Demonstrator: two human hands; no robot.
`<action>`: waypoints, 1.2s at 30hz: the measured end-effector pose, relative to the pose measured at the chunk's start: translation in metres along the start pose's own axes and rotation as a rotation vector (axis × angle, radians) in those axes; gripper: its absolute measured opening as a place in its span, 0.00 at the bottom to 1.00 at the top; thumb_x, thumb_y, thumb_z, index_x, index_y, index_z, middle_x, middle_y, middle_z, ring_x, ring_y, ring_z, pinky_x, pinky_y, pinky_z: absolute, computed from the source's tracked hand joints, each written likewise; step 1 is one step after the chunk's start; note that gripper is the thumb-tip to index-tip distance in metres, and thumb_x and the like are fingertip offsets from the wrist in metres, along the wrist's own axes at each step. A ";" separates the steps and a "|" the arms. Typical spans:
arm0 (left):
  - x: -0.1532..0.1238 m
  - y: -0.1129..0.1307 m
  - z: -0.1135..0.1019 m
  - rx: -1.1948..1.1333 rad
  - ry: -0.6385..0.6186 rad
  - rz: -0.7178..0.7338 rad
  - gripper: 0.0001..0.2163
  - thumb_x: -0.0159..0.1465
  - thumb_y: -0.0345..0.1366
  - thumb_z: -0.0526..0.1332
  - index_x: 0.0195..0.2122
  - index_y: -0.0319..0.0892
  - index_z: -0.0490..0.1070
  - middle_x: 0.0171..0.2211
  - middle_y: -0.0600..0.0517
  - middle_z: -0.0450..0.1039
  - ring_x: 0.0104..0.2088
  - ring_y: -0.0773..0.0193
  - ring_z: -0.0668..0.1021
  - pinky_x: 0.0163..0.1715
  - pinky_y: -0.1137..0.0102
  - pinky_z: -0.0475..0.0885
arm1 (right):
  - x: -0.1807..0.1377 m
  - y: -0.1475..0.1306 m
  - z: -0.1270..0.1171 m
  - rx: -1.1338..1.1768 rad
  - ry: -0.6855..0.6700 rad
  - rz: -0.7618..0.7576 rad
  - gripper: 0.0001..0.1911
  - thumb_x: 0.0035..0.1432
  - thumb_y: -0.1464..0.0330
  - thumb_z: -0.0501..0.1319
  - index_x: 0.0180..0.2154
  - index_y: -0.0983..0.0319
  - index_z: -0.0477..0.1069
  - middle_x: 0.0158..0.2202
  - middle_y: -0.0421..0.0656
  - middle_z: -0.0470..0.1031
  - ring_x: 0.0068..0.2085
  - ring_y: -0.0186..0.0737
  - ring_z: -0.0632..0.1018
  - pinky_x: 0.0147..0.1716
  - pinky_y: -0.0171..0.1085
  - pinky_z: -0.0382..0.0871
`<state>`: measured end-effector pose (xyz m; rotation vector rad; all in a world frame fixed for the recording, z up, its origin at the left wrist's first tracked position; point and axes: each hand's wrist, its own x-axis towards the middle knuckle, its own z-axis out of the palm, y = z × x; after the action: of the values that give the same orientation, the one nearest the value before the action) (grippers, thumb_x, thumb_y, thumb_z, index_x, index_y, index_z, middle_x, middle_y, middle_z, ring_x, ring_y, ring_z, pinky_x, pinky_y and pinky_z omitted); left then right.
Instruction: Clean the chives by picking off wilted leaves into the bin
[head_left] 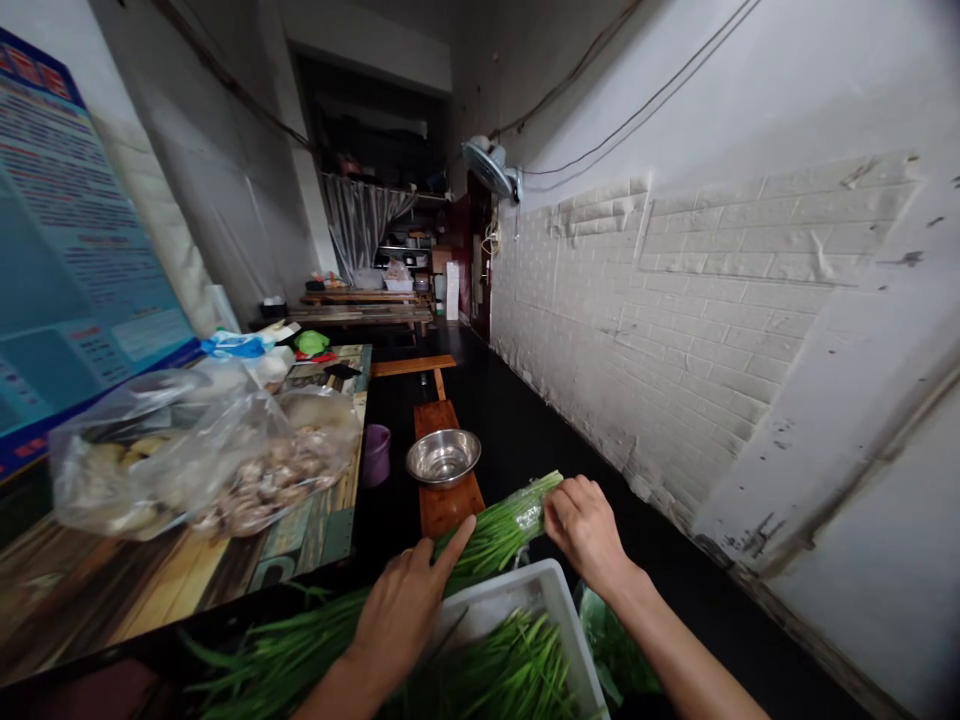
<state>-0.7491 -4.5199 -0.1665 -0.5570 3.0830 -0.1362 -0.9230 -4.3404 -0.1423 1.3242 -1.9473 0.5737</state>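
A bunch of long green chives [495, 535] lies across the near rim of my view, over a white plastic tub [551, 590]. Clear plastic [529, 514] wraps the bunch close to its cut ends. My left hand [401, 610] grips the bunch around its middle, index finger stretched along it. At the stem end, my right hand [589, 530] is closed with curled fingers beside the clear wrap; its fingertips are partly hidden. More loose chives [517, 660] fill the tub below, and leaf ends trail out to the left under my left wrist.
A steel bowl [443, 457] rests on a wooden bench [457, 510] ahead. Left of it stand a purple bucket [376, 455] and a table [322, 535] bearing plastic bags of mushroom-like produce [262, 480]. A bag of greens [615, 640] sits right of the tub. A white brick-patterned wall [697, 300] runs along the right.
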 end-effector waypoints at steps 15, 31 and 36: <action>-0.008 -0.017 0.000 0.214 0.222 0.230 0.47 0.56 0.12 0.49 0.69 0.63 0.38 0.39 0.51 0.72 0.38 0.59 0.78 0.43 0.61 0.76 | 0.026 0.026 -0.019 0.494 -0.430 0.177 0.06 0.63 0.67 0.60 0.35 0.60 0.76 0.36 0.44 0.78 0.40 0.42 0.76 0.41 0.39 0.67; -0.010 -0.034 0.015 0.187 0.516 0.450 0.50 0.54 0.12 0.49 0.69 0.58 0.22 0.37 0.50 0.73 0.36 0.57 0.79 0.40 0.59 0.78 | 0.037 0.045 -0.034 0.934 -0.738 0.330 0.17 0.58 0.55 0.63 0.37 0.63 0.76 0.34 0.42 0.77 0.34 0.36 0.75 0.35 0.34 0.66; -0.010 -0.046 0.026 0.013 0.499 0.399 0.49 0.53 0.13 0.50 0.69 0.64 0.35 0.43 0.50 0.73 0.41 0.58 0.78 0.44 0.63 0.76 | 0.001 0.043 -0.005 1.025 -0.969 0.424 0.20 0.53 0.53 0.65 0.24 0.64 0.73 0.21 0.38 0.72 0.25 0.33 0.71 0.26 0.32 0.64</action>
<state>-0.7232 -4.5615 -0.1882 0.1295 3.5851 -0.3342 -0.9613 -4.3210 -0.1369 2.0484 -2.9255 1.4785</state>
